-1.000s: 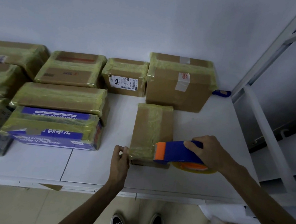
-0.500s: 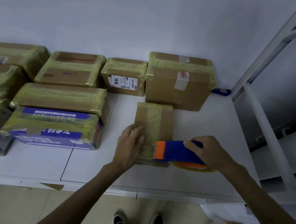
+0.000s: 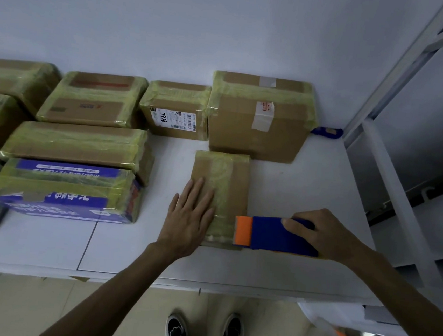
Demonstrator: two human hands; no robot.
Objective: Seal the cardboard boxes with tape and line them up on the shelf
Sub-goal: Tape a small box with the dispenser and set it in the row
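Note:
A small flat cardboard box (image 3: pixel 237 174) with yellowish tape along its top lies on the white shelf (image 3: pixel 286 269), in front of a taller taped box (image 3: pixel 256 133). My left hand (image 3: pixel 190 217) rests flat on the small box's left half, fingers spread. My right hand (image 3: pixel 325 234) grips a blue tape dispenser (image 3: pixel 276 235) with an orange front end, which sits at the box's near right corner. Its tape roll is hidden beneath it.
Several taped boxes stand in rows at the back and left, among them a labelled one (image 3: pixel 175 112) and a blue-printed one (image 3: pixel 64 190). A blue object (image 3: pixel 326 131) lies behind the tall box. A white rack post (image 3: pixel 402 190) rises at the right.
My left hand moved from the box's near left edge up onto its top and now lies flat there. The dispenser shifted slightly right, off the box's near end.

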